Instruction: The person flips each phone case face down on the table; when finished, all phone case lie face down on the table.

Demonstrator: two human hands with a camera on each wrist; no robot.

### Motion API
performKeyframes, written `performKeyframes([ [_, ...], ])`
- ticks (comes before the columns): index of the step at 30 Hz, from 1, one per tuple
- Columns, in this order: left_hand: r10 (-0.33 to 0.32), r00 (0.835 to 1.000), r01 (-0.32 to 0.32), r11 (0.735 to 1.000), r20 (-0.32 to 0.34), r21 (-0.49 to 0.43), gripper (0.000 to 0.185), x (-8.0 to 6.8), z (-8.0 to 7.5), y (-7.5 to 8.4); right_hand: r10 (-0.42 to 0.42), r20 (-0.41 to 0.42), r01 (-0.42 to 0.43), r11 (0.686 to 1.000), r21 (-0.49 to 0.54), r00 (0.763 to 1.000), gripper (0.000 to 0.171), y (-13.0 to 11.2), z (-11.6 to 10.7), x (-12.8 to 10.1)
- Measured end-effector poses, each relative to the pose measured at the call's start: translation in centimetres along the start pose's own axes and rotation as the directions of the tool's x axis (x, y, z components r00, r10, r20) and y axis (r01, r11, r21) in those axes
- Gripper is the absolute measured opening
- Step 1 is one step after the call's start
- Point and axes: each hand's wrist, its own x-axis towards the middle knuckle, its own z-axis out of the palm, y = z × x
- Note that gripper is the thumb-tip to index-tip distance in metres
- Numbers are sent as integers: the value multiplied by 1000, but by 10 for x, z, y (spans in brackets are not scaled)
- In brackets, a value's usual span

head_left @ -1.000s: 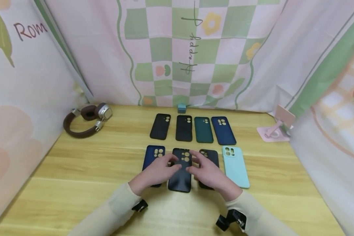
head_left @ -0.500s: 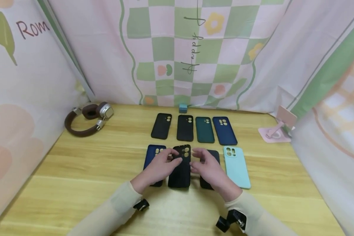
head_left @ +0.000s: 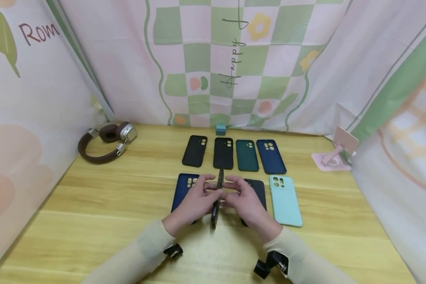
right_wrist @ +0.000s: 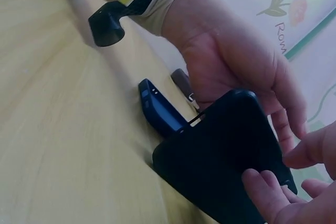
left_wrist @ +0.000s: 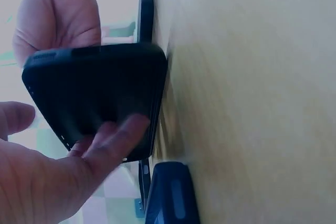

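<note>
**Both hands tip a black phone case up on its edge**

The fingers of the left hand and the right hand close in from either side on a black phone case, pinching it between them. The case stands on one long edge, so the head view sees it only as a thin dark strip. In the left wrist view the left hand's fingers lie across the flat of the case, with the right hand behind it. In the right wrist view the right hand's fingertips press on the near face of the case, and its lower corner meets the table.

The case sits in the middle of the near row, near the front edge of the wooden table. Just left of it lies a dark blue case, partly under the left hand; to its right lie another black case and, beyond that, a pale turquoise case.

Towards the back edge runs a second row of four: two black cases, a dark green case and a navy case. A small blue block sits at the back edge itself. Brown headphones lie in the back left corner, a pink phone stand near the back right corner. Patterned cloth hangs round three sides.
</note>
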Motion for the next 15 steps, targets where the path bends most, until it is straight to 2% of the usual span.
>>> performKeyframes([
  [7,22,999,-21,999,-31,25,28,0,-1,0,27,36,-25,998,-55,999,51,9,-1,6],
  [10,17,999,-15,998,-52,53,27,1,-2,1,31,50,-28,998,-64,998,50,11,1,6],
  [15,20,995,-14,998,-93,65,28,-1,-4,6,32,13,-30,989,-142,999,54,11,4,5],
])
